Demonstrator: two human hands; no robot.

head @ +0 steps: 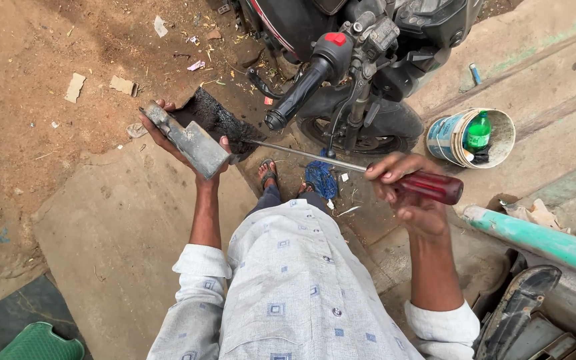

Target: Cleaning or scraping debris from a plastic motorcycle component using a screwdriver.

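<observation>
While the left hand [191, 150] cradles a grey metal block [188, 139], the right hand [405, 190] grips a screwdriver [368, 170].

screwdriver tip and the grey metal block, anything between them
Nothing visible does. The screwdriver in the right hand runs straight to the grey metal block held in the left hand; its tip meets the block's end.

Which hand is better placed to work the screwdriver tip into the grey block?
Right. The right hand already grips the screwdriver by its red handle, tip at the grey metal block. The left hand is occupied cradling that block.
</observation>
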